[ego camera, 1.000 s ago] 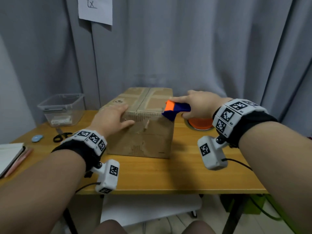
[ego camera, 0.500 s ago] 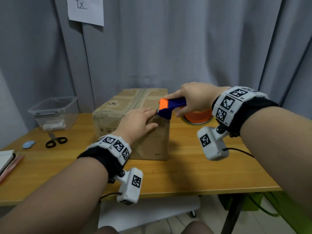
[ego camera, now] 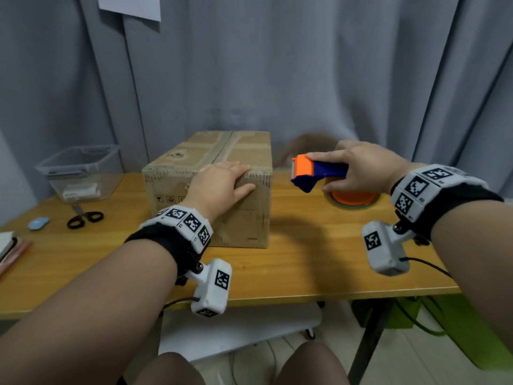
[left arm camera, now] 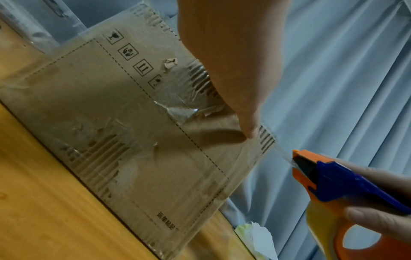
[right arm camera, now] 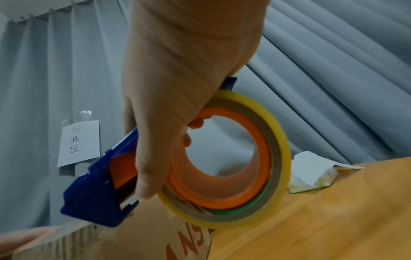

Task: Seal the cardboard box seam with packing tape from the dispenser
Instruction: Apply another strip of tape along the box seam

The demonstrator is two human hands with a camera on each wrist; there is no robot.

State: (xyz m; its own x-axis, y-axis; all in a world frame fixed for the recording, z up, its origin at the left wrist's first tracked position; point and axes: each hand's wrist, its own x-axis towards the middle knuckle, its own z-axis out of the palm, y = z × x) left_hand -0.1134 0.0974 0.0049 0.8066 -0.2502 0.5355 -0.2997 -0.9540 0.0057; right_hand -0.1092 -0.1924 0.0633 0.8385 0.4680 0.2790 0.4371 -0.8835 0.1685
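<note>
The cardboard box (ego camera: 172,187) stands mid-table, its top seam (ego camera: 222,145) running away from me under old tape. My left hand (ego camera: 222,182) lies flat over the box's near top edge, towards the right corner, with the thumb (left arm camera: 244,105) pressed on the front face. My right hand (ego camera: 361,173) grips the blue and orange tape dispenser (ego camera: 319,173) in the air, just right of the box. A thin clear tape strand (left arm camera: 282,151) stretches from the box's top right corner to the dispenser's orange mouth (left arm camera: 300,158). The yellowish tape roll (right arm camera: 275,140) sits in the dispenser.
A clear plastic bin (ego camera: 80,173), black scissors (ego camera: 83,218) and a small blue object (ego camera: 39,223) lie at the table's left. A notebook (ego camera: 7,243) pokes in at the left edge. A torn paper carton (right arm camera: 311,172) sits behind the dispenser. Grey curtains hang close behind.
My left hand slid rightwards along the box's near top edge. My right hand drew the dispenser off the box's right edge and out to the right.
</note>
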